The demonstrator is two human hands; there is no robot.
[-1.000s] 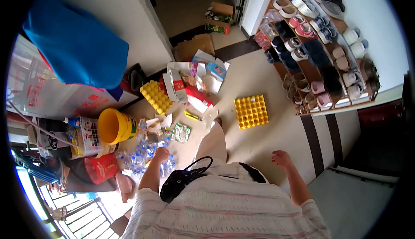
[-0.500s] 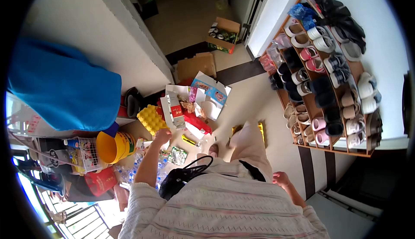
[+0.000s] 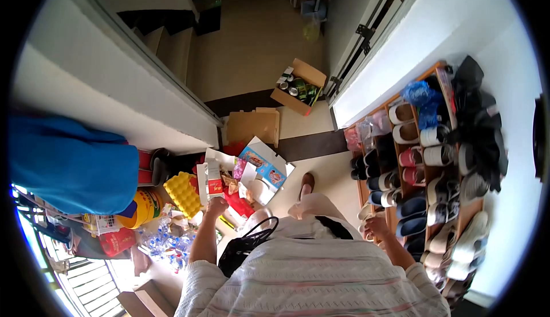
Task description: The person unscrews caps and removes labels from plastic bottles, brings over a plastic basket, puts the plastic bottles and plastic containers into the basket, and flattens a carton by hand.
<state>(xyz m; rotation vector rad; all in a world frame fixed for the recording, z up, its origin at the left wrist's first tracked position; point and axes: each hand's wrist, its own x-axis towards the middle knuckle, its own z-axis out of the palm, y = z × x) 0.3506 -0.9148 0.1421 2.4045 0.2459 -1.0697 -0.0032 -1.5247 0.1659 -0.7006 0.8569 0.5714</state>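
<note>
My left hand (image 3: 216, 207) hangs with curled fingers in front of the heap of opened cartons, and I cannot make out anything in it. Just beyond it lie a red and white carton (image 3: 213, 184), a blue and white box (image 3: 262, 171) and a yellow egg tray (image 3: 183, 195). My right hand (image 3: 376, 227) is held by my right side, fingers curled, near the shoe rack (image 3: 395, 162); whether it holds something is too small to tell. A black bag (image 3: 235, 255) with a looped handle hangs at my left side.
Ahead, a flattened cardboard piece (image 3: 252, 127) and a box of cans (image 3: 299, 89) lie by the doorway. Plastic bottles (image 3: 170, 241) and a yellow bucket (image 3: 143, 208) are at the left, below a blue cloth (image 3: 71, 162). Steps (image 3: 172, 50) show beyond the doorway.
The view has moved forward toward the doorway, and the shoe rack now stands close on my right. The second yellow egg tray on the floor has dropped out of sight. Both arms have swung.
</note>
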